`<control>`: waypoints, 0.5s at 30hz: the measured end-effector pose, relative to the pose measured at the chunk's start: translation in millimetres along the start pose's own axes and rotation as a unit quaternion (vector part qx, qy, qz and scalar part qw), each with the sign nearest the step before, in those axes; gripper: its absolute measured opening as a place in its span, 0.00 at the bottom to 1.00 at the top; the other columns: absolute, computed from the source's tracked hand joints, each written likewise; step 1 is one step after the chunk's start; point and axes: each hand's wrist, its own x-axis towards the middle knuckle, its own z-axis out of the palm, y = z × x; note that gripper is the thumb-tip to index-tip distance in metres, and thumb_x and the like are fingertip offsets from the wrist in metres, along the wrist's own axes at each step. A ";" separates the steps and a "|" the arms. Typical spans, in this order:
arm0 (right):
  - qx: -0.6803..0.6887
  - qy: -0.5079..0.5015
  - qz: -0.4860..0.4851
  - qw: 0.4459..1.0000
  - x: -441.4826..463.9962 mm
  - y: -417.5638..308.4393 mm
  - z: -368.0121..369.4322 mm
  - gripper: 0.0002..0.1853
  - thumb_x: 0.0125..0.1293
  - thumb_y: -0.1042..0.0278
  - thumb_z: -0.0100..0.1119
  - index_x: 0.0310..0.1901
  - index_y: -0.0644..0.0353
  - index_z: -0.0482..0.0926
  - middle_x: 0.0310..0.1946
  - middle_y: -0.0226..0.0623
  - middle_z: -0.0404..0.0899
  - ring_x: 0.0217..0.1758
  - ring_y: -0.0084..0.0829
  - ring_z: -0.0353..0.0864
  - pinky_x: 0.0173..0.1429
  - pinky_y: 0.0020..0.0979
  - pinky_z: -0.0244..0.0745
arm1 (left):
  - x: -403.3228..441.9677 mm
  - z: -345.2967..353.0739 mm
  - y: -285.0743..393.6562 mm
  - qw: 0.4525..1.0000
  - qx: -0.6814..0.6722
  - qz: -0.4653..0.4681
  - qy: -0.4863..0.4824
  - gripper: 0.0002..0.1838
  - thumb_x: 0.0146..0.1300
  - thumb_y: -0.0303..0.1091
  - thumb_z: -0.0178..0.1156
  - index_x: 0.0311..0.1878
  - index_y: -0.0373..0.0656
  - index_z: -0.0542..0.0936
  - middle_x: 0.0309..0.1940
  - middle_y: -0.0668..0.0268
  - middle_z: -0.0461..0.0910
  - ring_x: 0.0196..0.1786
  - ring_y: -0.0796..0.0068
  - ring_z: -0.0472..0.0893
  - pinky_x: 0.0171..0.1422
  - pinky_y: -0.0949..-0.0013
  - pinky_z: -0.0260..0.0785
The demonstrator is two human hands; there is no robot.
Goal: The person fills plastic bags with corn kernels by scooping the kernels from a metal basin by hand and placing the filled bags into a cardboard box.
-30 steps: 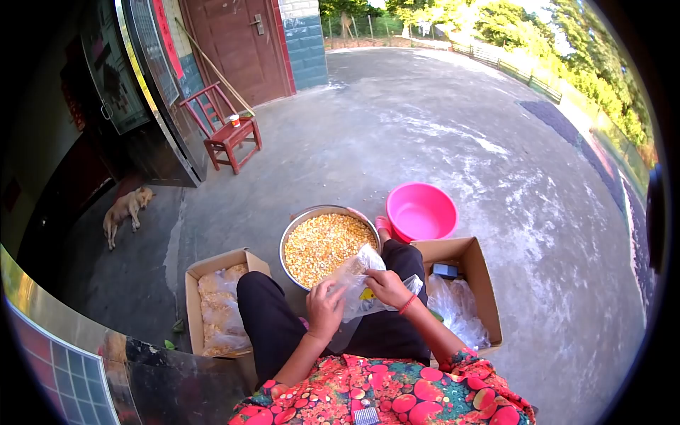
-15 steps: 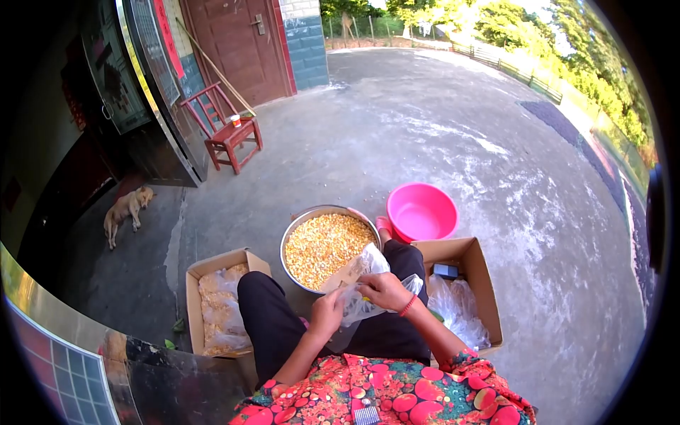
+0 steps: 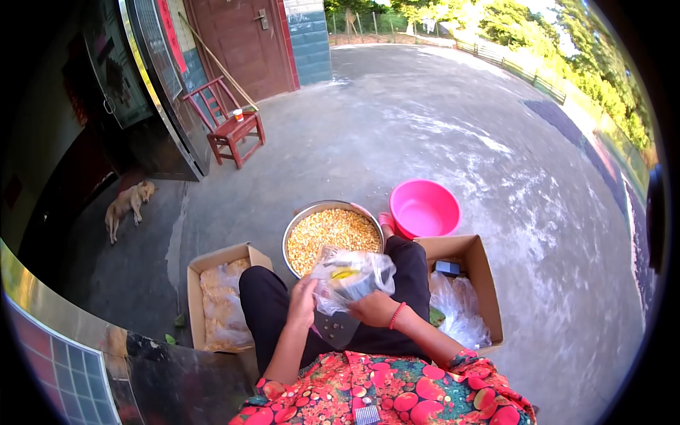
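A clear plastic bag [image 3: 327,290] is spread between my hands, in front of my lap and over the near rim of a metal basin [image 3: 286,248]. Yellow corn kernels [image 3: 333,232] fill the basin. My left hand [image 3: 303,301] pinches the bag's left edge. On the other side, my right hand [image 3: 375,309] is closed on its lower right edge, its fingertips partly hidden by the plastic. Something bright yellow [image 3: 344,273] shows through the bag, beside a greyish patch; I cannot tell what they are.
To my left stands a cardboard box [image 3: 195,304] with filled plastic bags. Another box [image 3: 490,297] at my right holds clear bags and a small dark blue item. A pink basin [image 3: 425,208] lies beyond it. Farther off are a red chair [image 3: 234,131] and a lying dog [image 3: 129,207].
The bag, bunched between my fingers before, is now opened wide and flattened. My left hand has shifted left and up, and my right hand slightly down, so they are farther apart.
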 end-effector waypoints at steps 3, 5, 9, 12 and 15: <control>-0.059 -0.092 -0.115 0.987 4.1 31.2 38.8 0.13 0.59 0.59 0.47 0.33 0.61 0.74 0.17 0.48 0.74 0.25 0.45 0.77 0.32 0.44 0.70 | 4.3 -23.5 17.0 0.985 -0.168 -0.033 -0.036 0.12 0.62 0.29 0.44 0.45 0.36 0.73 0.35 0.60 0.77 0.34 0.67 0.78 0.38 0.64 0.73; -0.039 -0.109 -0.088 0.989 5.6 39.7 43.8 0.14 0.61 0.58 0.45 0.35 0.62 0.73 0.22 0.48 0.76 0.29 0.46 0.77 0.35 0.43 0.70 | 5.2 -29.2 19.0 0.981 -0.188 -0.016 -0.049 0.11 0.62 0.29 0.45 0.44 0.37 0.74 0.34 0.60 0.78 0.34 0.68 0.77 0.39 0.62 0.72; 0.279 0.066 -0.149 0.946 -5.6 8.2 -19.5 0.22 0.58 0.61 0.53 0.53 0.60 0.66 0.41 0.52 0.72 0.40 0.45 0.76 0.43 0.39 0.70 | 2.0 -8.1 19.5 0.981 -0.172 -0.037 0.079 0.11 0.62 0.31 0.48 0.43 0.38 0.74 0.32 0.63 0.78 0.28 0.76 0.75 0.31 0.72 0.70; 0.268 0.190 0.007 0.944 -5.6 2.8 -39.9 0.28 0.58 0.62 0.54 0.57 0.65 0.60 0.44 0.54 0.70 0.42 0.45 0.75 0.44 0.37 0.71 | -1.7 -1.1 11.4 0.995 -0.039 -0.094 0.013 0.12 0.61 0.36 0.53 0.44 0.40 0.76 0.28 0.72 0.76 0.19 0.90 0.65 0.18 0.87 0.54; 0.249 0.387 0.041 0.887 -0.7 18.9 -38.2 0.27 0.57 0.66 0.56 0.55 0.69 0.60 0.44 0.57 0.70 0.36 0.47 0.76 0.41 0.37 0.72 | -14.8 16.1 19.0 0.982 0.138 -0.092 -0.088 0.13 0.60 0.37 0.54 0.44 0.40 0.77 0.27 0.74 0.76 0.19 0.90 0.64 0.19 0.87 0.53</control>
